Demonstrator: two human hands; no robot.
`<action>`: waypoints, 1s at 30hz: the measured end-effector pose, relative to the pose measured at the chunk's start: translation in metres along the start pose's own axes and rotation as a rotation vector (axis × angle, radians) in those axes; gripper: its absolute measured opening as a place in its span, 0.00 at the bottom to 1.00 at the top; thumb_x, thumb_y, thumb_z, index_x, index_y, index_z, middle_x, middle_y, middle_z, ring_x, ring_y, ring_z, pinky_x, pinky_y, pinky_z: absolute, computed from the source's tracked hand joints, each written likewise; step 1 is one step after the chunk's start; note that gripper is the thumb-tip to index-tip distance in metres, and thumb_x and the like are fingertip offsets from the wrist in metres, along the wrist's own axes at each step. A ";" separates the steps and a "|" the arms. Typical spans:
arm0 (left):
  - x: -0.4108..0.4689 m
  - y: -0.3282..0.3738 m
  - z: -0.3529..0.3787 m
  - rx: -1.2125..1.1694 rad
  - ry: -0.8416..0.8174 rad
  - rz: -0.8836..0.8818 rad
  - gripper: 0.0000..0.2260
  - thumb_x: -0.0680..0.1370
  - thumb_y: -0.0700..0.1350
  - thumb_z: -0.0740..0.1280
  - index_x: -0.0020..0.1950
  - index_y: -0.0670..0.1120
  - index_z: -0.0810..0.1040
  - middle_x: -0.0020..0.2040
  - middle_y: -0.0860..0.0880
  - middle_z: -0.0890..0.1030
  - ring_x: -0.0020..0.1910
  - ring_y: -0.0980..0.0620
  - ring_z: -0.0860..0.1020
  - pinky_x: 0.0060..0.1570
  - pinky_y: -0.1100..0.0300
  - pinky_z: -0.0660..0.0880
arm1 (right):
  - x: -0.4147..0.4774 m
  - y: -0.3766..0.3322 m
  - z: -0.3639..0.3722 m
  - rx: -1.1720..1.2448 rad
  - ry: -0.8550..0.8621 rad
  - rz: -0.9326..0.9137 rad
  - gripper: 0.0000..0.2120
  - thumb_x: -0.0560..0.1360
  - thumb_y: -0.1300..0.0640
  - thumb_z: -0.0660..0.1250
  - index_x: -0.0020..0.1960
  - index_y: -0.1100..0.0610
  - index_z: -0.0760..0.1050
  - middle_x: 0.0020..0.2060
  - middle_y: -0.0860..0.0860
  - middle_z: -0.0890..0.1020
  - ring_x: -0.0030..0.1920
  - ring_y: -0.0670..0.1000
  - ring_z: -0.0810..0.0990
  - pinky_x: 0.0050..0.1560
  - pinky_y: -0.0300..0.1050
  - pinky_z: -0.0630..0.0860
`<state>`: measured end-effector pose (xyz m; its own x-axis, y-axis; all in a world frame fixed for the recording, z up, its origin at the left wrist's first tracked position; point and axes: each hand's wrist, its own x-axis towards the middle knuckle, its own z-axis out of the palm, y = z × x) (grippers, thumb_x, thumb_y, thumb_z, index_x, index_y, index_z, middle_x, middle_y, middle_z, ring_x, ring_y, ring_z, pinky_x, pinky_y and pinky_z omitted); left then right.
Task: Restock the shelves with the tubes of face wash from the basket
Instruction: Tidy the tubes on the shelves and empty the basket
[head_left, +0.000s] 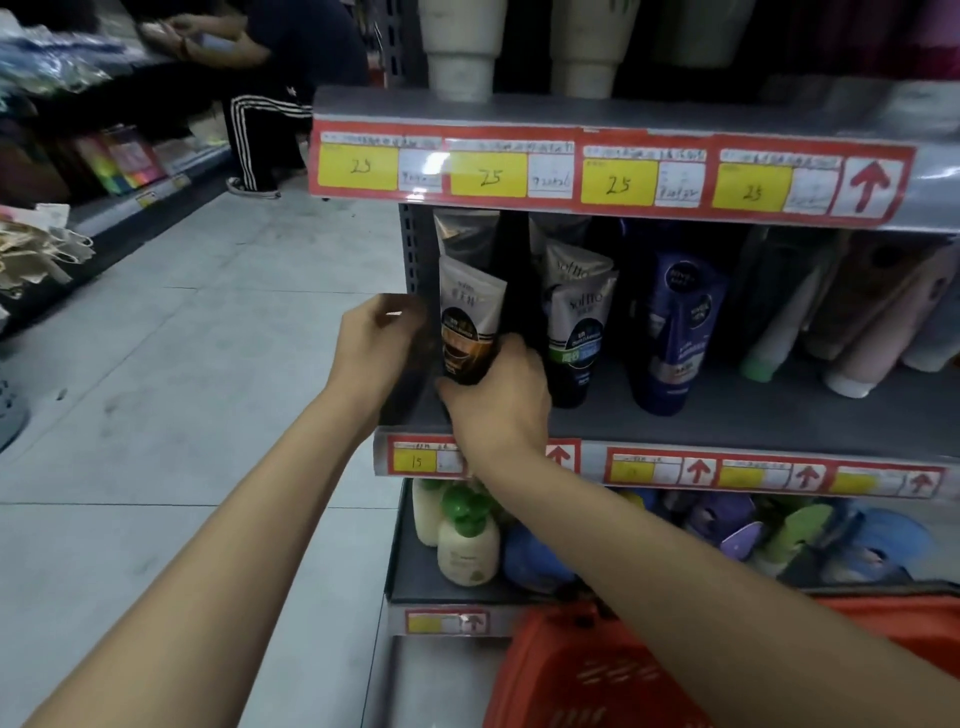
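Note:
A brown and cream face wash tube (470, 317) stands cap-down at the left end of the middle shelf (727, 410). My right hand (498, 395) grips its dark lower end from the front. My left hand (376, 343) hovers just left of the tube beside the shelf post, fingers loosely curled and blurred, holding nothing I can see. Another brown tube (465, 234) stands behind the held one. White and teal tubes (576, 322) and blue tubes (675, 332) stand to the right. The red basket (597, 670) sits at the bottom right, under my right forearm.
Price tags (608, 176) line the shelf edges. Pale tubes (841, 322) lean at the right of the middle shelf. Cream bottles with green caps (465, 540) fill the lower shelf. A person in striped trousers (265, 140) stands up the tiled aisle, near another rack on the left.

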<state>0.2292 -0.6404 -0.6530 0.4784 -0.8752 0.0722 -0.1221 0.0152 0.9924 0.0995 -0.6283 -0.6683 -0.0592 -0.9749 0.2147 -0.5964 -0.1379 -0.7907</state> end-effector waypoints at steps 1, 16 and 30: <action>0.001 -0.001 0.001 0.002 0.006 0.003 0.07 0.82 0.40 0.67 0.57 0.43 0.85 0.47 0.45 0.87 0.42 0.48 0.84 0.39 0.55 0.79 | 0.002 -0.001 0.002 -0.006 0.005 0.013 0.26 0.71 0.48 0.79 0.62 0.57 0.73 0.59 0.55 0.77 0.60 0.59 0.78 0.56 0.54 0.79; 0.023 -0.009 0.012 0.216 -0.101 0.122 0.08 0.79 0.33 0.72 0.53 0.46 0.83 0.47 0.51 0.84 0.44 0.59 0.82 0.35 0.72 0.76 | -0.011 0.015 0.006 -0.092 0.066 -0.157 0.26 0.76 0.51 0.72 0.69 0.56 0.68 0.54 0.53 0.80 0.54 0.54 0.81 0.51 0.49 0.80; 0.047 -0.015 0.028 0.648 -0.079 0.221 0.18 0.81 0.39 0.65 0.35 0.53 0.66 0.38 0.50 0.76 0.44 0.43 0.77 0.42 0.55 0.68 | -0.011 0.013 0.006 -0.086 0.055 -0.119 0.29 0.75 0.49 0.73 0.72 0.55 0.67 0.54 0.51 0.81 0.54 0.52 0.82 0.53 0.49 0.81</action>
<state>0.2293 -0.6949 -0.6672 0.3200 -0.9180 0.2344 -0.7169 -0.0729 0.6934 0.0972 -0.6205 -0.6844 -0.0266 -0.9412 0.3369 -0.6684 -0.2338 -0.7061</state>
